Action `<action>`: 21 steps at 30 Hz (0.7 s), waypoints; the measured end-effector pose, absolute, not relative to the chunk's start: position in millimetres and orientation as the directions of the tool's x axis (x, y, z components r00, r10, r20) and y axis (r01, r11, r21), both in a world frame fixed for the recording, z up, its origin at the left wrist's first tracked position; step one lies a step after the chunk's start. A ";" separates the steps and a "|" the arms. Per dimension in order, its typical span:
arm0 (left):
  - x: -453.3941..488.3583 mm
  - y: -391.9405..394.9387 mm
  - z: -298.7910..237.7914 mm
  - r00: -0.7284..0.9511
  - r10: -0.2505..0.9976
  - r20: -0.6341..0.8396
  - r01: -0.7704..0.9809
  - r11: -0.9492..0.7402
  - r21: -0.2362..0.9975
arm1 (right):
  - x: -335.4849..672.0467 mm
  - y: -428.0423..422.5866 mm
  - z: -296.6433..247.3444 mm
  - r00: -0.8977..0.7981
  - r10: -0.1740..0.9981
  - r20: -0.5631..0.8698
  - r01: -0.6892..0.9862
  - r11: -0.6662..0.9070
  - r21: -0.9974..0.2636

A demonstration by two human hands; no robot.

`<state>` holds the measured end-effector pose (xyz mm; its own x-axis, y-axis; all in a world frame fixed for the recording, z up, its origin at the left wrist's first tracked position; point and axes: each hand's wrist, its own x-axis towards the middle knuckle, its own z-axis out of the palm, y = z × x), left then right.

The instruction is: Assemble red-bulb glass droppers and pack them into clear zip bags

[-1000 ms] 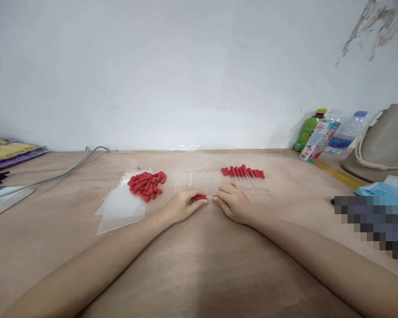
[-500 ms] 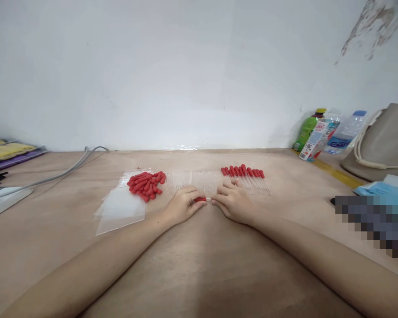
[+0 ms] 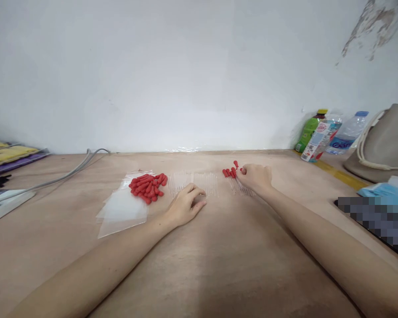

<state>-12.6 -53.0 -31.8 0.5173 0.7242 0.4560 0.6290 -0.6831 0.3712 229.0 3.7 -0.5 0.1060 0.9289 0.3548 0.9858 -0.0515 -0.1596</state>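
Right grip point(image 3: 255, 177) pinched on dropper point(image 3: 235, 164), red bulb poking out past fingertips. Finished droppers point(image 3: 228, 173) lie under and just left of it. Left grip point(image 3: 185, 205) released, loosely curled, resting on desk point(image 3: 219, 265). Clear tubes point(image 3: 192, 181) just beyond its fingertips; red bulb pile point(image 3: 147, 184) near, to its left; plastic bags point(image 3: 122, 212) further left.
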 end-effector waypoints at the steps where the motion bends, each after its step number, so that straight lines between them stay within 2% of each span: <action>1: -12.6 -52.9 -31.6 0.519 0.725 0.453 0.629 -0.683 0.372 | 228.9 4.0 -2.3 0.109 0.935 0.338 0.987 -0.062 -0.147; 7: -12.2 -52.1 -31.5 0.524 0.722 0.453 0.618 -0.688 0.381 | 230.0 1.5 -6.8 0.097 0.966 0.241 0.994 -0.084 -0.067; 11: -12.2 -52.2 -30.8 0.529 0.729 0.435 0.620 -0.682 0.388 | 230.1 1.3 -8.0 0.088 0.964 0.251 0.996 -0.080 -0.041; 16: -11.9 -51.6 -30.5 0.534 0.726 0.434 0.614 -0.686 0.391 | 211.8 -5.8 -12.2 -0.012 0.940 0.341 0.991 0.057 -0.120; 19: -11.8 -50.7 -31.6 0.540 0.715 0.443 0.605 -0.696 0.387 | 194.0 -9.9 -12.8 -0.083 0.942 0.325 0.977 0.141 -0.159; 21: -11.6 -50.3 -32.4 0.541 0.711 0.449 0.603 -0.700 0.383 | 183.8 -9.8 -11.5 -0.087 0.956 0.279 0.976 0.137 -0.167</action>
